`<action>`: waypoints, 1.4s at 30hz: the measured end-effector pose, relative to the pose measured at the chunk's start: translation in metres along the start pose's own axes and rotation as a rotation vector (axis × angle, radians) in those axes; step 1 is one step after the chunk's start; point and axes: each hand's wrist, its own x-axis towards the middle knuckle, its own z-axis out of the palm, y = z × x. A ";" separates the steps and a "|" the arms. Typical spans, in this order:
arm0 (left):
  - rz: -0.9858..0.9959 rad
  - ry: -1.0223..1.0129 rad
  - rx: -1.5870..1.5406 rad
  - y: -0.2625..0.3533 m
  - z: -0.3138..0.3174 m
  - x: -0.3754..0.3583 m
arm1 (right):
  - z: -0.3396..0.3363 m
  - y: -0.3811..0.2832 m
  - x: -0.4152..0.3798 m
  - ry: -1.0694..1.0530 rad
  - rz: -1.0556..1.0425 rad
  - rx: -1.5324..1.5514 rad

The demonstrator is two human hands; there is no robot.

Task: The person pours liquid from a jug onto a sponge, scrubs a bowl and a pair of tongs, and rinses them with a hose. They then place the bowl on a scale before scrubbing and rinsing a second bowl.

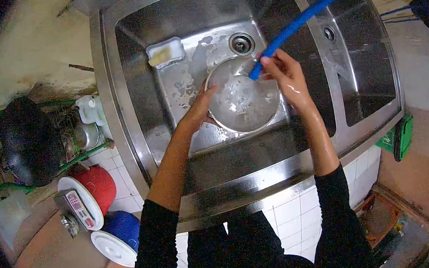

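Note:
A round metal bowl (244, 97) with water in it is in the large steel sink basin (194, 136). My left hand (202, 106) grips the bowl's left rim, thumb on the inside. Above the bowl's upper right edge, my right hand (285, 74) holds the end of a blue hose (306, 14), its mouth pointing down into the bowl. Water shows inside the bowl, and my right hand and forearm look wet. A white tray (176, 48) with a yellow sponge (160, 56) lies at the basin's upper left, away from both hands.
The drain (241, 43) is behind the bowl. A second basin (358, 82) adjoins on the right. At the left are a dark wok (29, 140), a red bucket (97, 188), a blue bucket (124, 230) and a scale (79, 208). A green bin (405, 137) stands at the right.

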 end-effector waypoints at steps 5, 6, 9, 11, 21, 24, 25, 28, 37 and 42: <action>0.010 0.002 0.022 0.034 0.008 -0.026 | 0.036 -0.003 0.031 0.018 -0.102 -0.031; 0.033 0.029 0.034 0.042 0.009 -0.032 | 0.040 -0.010 0.032 0.011 -0.111 -0.007; 0.082 0.054 0.065 0.046 -0.001 -0.032 | 0.031 0.006 0.052 0.075 -0.130 -0.154; 0.114 0.053 0.084 0.048 -0.008 -0.034 | 0.021 0.013 0.062 0.247 -0.187 -0.363; 0.264 0.245 0.346 0.070 -0.015 -0.056 | 0.032 -0.001 0.056 0.199 -0.051 -0.130; 0.311 0.296 0.393 0.075 -0.009 -0.065 | 0.037 -0.005 0.052 0.148 -0.016 -0.101; 0.293 0.303 0.337 0.078 -0.006 -0.069 | 0.036 -0.004 0.053 0.150 -0.014 -0.101; 0.565 0.275 0.430 0.069 -0.015 -0.060 | 0.034 0.001 0.055 0.148 -0.037 -0.203; 0.848 0.381 0.624 0.075 -0.022 -0.071 | 0.033 0.002 0.058 0.236 -0.006 -0.111; 0.517 0.401 0.314 0.066 -0.033 -0.073 | 0.052 -0.012 0.068 0.269 -0.020 -0.018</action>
